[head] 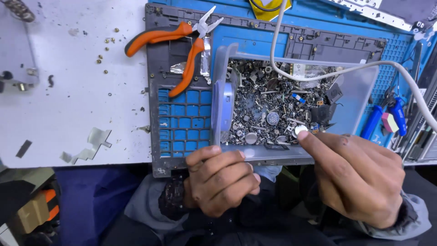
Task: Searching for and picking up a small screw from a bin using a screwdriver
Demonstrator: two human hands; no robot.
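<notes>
Hands work over a clear plastic tray point(350, 98) of small metal screws and scrap parts point(268, 107) on the white counter point(68, 109). Left hand point(221, 184) is curled, gripping the tray's near rim. Right hand point(357, 175) fingers pinch a small silver coin-shaped disc point(300, 130) at the tray's near edge. Orange-handled pliers point(177, 45) lie just beyond.

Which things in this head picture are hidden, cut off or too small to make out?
- Small metal parts in the clear tray: too small and heaped to tell apart.
- Round silver piece: partly covered by the right hand fingertips.
- Tray's near edge: covered by the left hand.
- White cable: both ends cut off by the picture's edges.
- Blue-handled tools: tips hidden behind the tray.
</notes>
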